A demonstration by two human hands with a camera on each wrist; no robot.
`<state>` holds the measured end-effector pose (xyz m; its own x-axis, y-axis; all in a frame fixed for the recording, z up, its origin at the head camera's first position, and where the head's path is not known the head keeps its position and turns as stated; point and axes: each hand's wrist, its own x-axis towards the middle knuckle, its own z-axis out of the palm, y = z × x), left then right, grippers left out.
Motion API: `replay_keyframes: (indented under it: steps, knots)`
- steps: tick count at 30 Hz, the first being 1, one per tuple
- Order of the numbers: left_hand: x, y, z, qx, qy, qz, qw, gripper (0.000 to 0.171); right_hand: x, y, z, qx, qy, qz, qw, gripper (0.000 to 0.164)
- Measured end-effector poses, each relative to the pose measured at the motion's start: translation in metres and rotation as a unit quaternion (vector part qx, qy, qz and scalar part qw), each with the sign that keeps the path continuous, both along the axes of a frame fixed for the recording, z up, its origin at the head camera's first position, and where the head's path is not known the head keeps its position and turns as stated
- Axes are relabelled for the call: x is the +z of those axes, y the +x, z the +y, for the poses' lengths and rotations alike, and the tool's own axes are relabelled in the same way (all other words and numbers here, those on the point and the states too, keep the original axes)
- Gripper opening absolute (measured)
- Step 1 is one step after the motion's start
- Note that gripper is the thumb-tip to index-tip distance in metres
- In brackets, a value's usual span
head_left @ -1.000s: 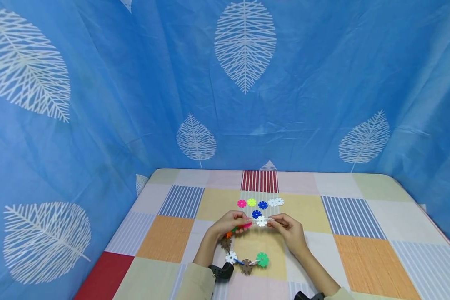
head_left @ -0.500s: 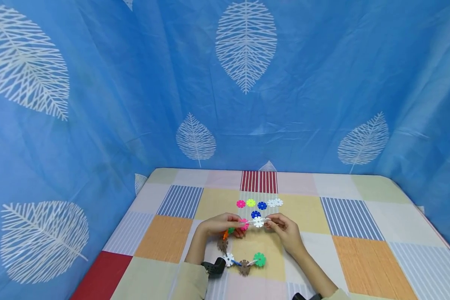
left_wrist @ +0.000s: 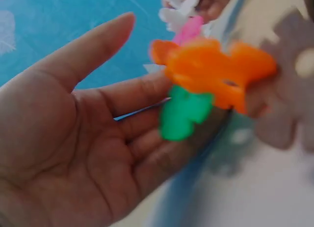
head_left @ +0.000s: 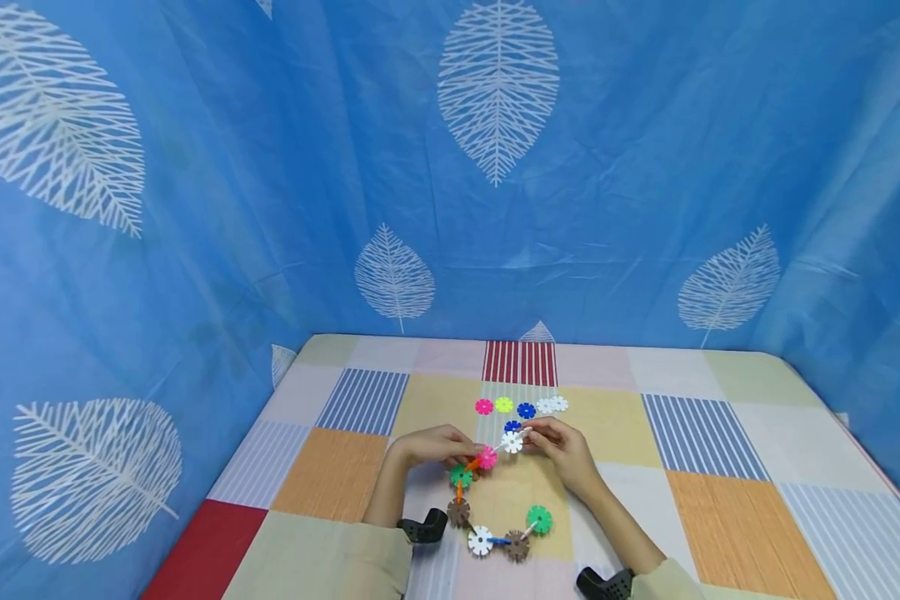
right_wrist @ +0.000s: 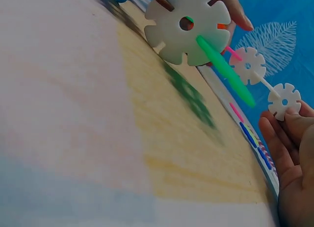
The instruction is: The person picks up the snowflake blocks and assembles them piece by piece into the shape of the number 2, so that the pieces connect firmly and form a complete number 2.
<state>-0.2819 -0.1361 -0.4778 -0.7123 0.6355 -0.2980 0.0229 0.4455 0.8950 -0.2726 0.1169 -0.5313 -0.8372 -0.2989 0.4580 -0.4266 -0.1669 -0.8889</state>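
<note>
A chain of notched plastic snowflake discs hangs in a curve between and below my hands. My right hand (head_left: 566, 457) pinches its end white snowflake disc (right_wrist: 291, 94) between thumb and fingers. Beside that come another white disc (head_left: 508, 446) and a pink disc (head_left: 487, 460). My left hand (left_wrist: 93, 148) has its thumb apart and fingers stretched out; an orange disc (left_wrist: 201, 65) and a green disc (left_wrist: 177, 120) lie in front of or against the fingers. Further down the chain are a brown disc (head_left: 457, 515), a white disc (head_left: 480, 546) and a green end disc (head_left: 542, 518).
Past my hands lie loose discs on the patchwork cloth (head_left: 607, 417): pink (head_left: 483, 407), yellow (head_left: 503, 404), blue (head_left: 526, 411) and white (head_left: 558, 403). Another blue disc (head_left: 512, 426) lies nearer, close to my right hand. A blue leaf-patterned curtain (head_left: 607, 167) stands behind.
My left hand has loosened from the pink disc and its fingers have straightened. The right hand has shifted slightly left and up, and the lower chain has swung right.
</note>
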Motion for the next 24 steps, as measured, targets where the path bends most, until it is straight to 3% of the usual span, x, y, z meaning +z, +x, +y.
replay_keyframes:
  steps: [3,6,9,11,14,18,20,24]
  knots:
    - [-0.010,-0.003,0.004,0.009,0.019,0.006,0.9998,0.039,0.000,-0.001,-0.004,0.007,0.006,-0.006,1.000,0.020]
    - [-0.020,-0.006,0.008,-0.006,0.080,-0.018,0.9966,0.041,0.000,-0.002,-0.007,0.006,0.026,-0.006,1.000,0.021]
    - [-0.027,-0.008,0.011,-0.004,0.135,-0.058,0.9890,0.039,0.000,-0.004,-0.009,-0.048,0.084,0.016,0.995,0.019]
    - [-0.029,-0.008,0.012,0.014,0.150,-0.063,0.9865,0.036,0.000,-0.007,-0.010,-0.110,0.141,0.038,0.983,0.018]
    - [-0.031,-0.007,0.013,0.053,0.148,-0.050,0.9863,0.033,-0.001,-0.011,-0.014,-0.186,0.246,0.080,0.948,0.020]
    - [-0.033,-0.007,0.014,0.060,0.169,-0.066,0.9816,0.031,-0.003,-0.013,-0.018,-0.211,0.356,0.126,0.902,0.030]
    - [-0.033,-0.007,0.016,0.059,0.178,-0.068,0.9800,0.030,-0.003,-0.013,-0.019,-0.215,0.375,0.126,0.893,0.030]
    - [-0.033,-0.006,0.019,0.069,0.174,-0.051,0.9811,0.028,-0.001,-0.010,-0.019,-0.225,0.358,0.092,0.901,0.027]
